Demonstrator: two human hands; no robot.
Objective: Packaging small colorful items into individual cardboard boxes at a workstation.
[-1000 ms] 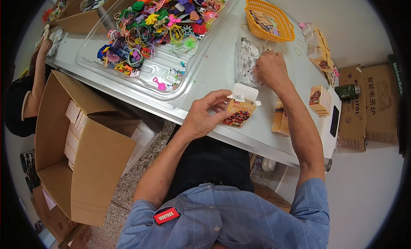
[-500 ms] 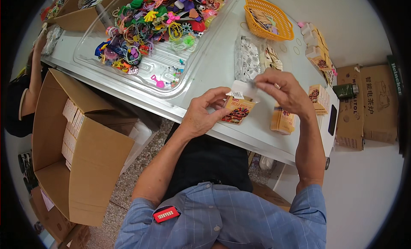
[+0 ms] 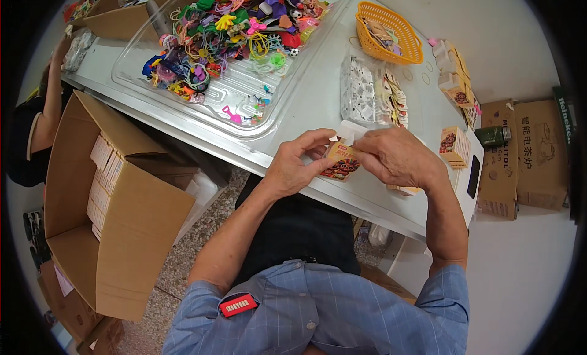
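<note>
Both hands point(image 3: 348, 162) holding small printed box point(image 3: 341, 164), white table point(image 3: 318, 92)

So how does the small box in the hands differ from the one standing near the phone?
The held box is gripped by the left hand and right hand, tilted, white flap open. The standing box sits upright on the table, untouched, flap shut. Both are small, tan, and carry a dark red picture.

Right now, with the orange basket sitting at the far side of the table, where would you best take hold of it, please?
Probably the near long rim of the orange basket, coming from above: it stands upright and open-topped, with paper packets lying low inside, so the woven edge is free. Both hands are busy on the small carton.
</note>
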